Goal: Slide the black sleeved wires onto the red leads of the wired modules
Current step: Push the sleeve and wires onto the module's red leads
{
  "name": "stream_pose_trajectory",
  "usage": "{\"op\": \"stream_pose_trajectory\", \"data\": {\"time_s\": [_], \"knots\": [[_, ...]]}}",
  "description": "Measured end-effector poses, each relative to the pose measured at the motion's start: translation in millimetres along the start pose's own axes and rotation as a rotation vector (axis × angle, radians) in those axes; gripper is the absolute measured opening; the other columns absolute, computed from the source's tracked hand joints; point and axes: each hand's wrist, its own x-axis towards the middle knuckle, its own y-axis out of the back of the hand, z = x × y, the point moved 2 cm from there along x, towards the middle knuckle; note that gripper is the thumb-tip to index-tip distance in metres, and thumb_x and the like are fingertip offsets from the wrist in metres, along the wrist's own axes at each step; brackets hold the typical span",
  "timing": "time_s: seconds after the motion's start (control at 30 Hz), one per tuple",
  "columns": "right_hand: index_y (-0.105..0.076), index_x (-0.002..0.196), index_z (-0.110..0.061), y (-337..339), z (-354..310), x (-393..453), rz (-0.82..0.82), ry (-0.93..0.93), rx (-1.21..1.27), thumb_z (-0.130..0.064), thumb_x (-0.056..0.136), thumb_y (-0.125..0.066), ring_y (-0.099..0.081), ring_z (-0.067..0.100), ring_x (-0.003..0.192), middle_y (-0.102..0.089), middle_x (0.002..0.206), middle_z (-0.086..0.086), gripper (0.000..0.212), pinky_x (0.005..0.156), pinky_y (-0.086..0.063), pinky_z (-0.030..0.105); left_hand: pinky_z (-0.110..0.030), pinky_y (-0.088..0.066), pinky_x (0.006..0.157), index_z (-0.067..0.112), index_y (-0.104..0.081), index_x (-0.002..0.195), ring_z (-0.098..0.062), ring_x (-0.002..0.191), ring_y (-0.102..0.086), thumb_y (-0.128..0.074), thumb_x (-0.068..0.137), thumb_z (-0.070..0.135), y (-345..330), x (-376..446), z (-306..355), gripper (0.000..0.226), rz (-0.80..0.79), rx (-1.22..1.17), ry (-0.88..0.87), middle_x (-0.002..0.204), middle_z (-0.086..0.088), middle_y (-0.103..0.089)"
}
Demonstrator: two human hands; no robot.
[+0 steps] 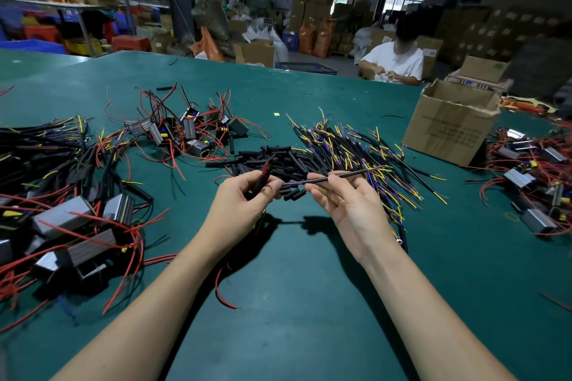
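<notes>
Above the green table mat, the left hand pinches a red lead with its short black tube upright, while the right hand pinches a thin black sleeved wire level, its near-left end aimed there, seemingly for threading.

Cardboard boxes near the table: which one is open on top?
The big cardboard box standing on the green table, right side; its flaps stand open.

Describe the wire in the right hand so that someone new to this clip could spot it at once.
Start at the cardboard box on the green table and drop to the pile of black sleeved wires beside it. At its near edge, the right hand pinches one sleeved wire, the only one lifted clear, pointing at the left hand.
</notes>
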Motion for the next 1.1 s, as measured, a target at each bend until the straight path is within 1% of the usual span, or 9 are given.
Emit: {"op": "stream_pose_trajectory", "data": {"time_s": [0.23,0.43,0.53,0.63,0.73,0.83,0.9,1.0,1.1], "knots": [[-0.050,0.086,-0.007,3.3,2.1,1.2,0.012,-0.010,-0.033,-0.004,0.095,-0.052,-0.069,0.020,0.066,-0.070,0.085,0.019,0.010,0.060,-0.053,0.020,-0.017,-0.046,0.070,0.021,-0.066,0.074,-0.003,0.066,-0.057,-0.058,0.093,0.010,-0.7,-0.4,3.9,0.023,-0.031,0.000,0.012,0.066,0.009,-0.065],[-0.050,0.084,-0.007,5.6,1.2,2.9,0.048,-0.008,0.002,-0.006,0.096,-0.052,-0.067,0.015,0.061,-0.070,0.074,0.011,0.012,0.057,-0.053,0.018,-0.010,-0.044,0.071,0.013,-0.071,0.088,-0.002,0.070,-0.057,-0.049,0.098,0.020,1.8,-2.2,7.1,0.026,-0.059,-0.131,0.042,0.068,0.008,-0.067],[-0.051,0.083,-0.007,9.5,-2.3,4.1,0.078,-0.001,0.030,-0.005,0.096,-0.051,-0.068,0.015,0.061,-0.070,0.070,0.010,0.013,0.057,-0.054,0.018,-0.011,-0.044,0.072,0.010,-0.071,0.088,-0.003,0.071,-0.059,-0.049,0.098,0.023,2.6,-2.2,6.0,0.027,-0.031,-0.174,0.071,0.070,0.006,-0.068],[-0.051,0.082,-0.007,11.3,-3.3,4.5,0.090,-0.004,0.027,-0.006,0.096,-0.052,-0.068,0.015,0.062,-0.070,0.069,0.009,0.014,0.056,-0.054,0.018,-0.010,-0.045,0.072,0.017,-0.071,0.083,-0.004,0.071,-0.060,-0.053,0.096,0.024,1.9,-2.5,5.4,0.023,-0.026,-0.180,0.075,0.069,0.006,-0.069],[-0.050,0.081,-0.007,9.8,-2.9,4.2,0.082,-0.015,0.020,-0.006,0.096,-0.052,-0.069,0.016,0.063,-0.071,0.071,0.010,0.015,0.056,-0.053,0.018,-0.015,-0.046,0.071,0.020,-0.070,0.079,-0.004,0.069,-0.059,-0.058,0.093,0.022,1.9,-1.8,4.4,0.019,-0.035,-0.145,0.060,0.067,0.009,-0.068],[-0.050,0.082,-0.008,8.7,-2.5,3.9,0.077,-0.017,0.006,-0.007,0.096,-0.051,-0.069,0.016,0.063,-0.071,0.071,0.010,0.015,0.056,-0.053,0.018,-0.018,-0.045,0.071,0.015,-0.069,0.078,-0.004,0.067,-0.058,-0.060,0.092,0.020,2.2,-1.0,2.5,0.018,-0.036,-0.117,0.045,0.067,0.009,-0.067],[-0.050,0.082,-0.008,8.8,-2.7,3.8,0.079,-0.017,-0.010,-0.007,0.096,-0.051,-0.069,0.016,0.062,-0.071,0.070,0.010,0.014,0.055,-0.052,0.017,-0.023,-0.045,0.070,0.012,-0.069,0.078,-0.007,0.067,-0.056,-0.060,0.092,0.018,2.2,-0.8,1.4,0.017,-0.039,-0.113,0.044,0.067,0.009,-0.066],[-0.048,0.084,-0.008,8.0,-3.7,2.3,0.078,-0.007,-0.044,-0.008,0.097,-0.051,-0.069,0.016,0.062,-0.070,0.070,0.010,0.013,0.053,-0.051,0.017,-0.028,-0.042,0.068,0.017,-0.070,0.080,-0.014,0.069,-0.053,-0.062,0.091,0.015,2.6,-0.5,0.4,0.014,-0.048,-0.117,0.058,0.067,0.009,-0.066],[-0.048,0.086,-0.008,6.0,-8.2,2.4,0.083,0.033,-0.159,-0.007,0.097,-0.051,-0.067,0.016,0.058,-0.069,0.072,0.011,0.012,0.049,-0.048,0.017,-0.021,-0.039,0.060,0.021,-0.071,0.079,-0.011,0.065,-0.051,-0.064,0.089,0.014,1.2,-1.2,0.9,0.014,-0.060,-0.108,0.069,0.067,0.008,-0.065]]}}
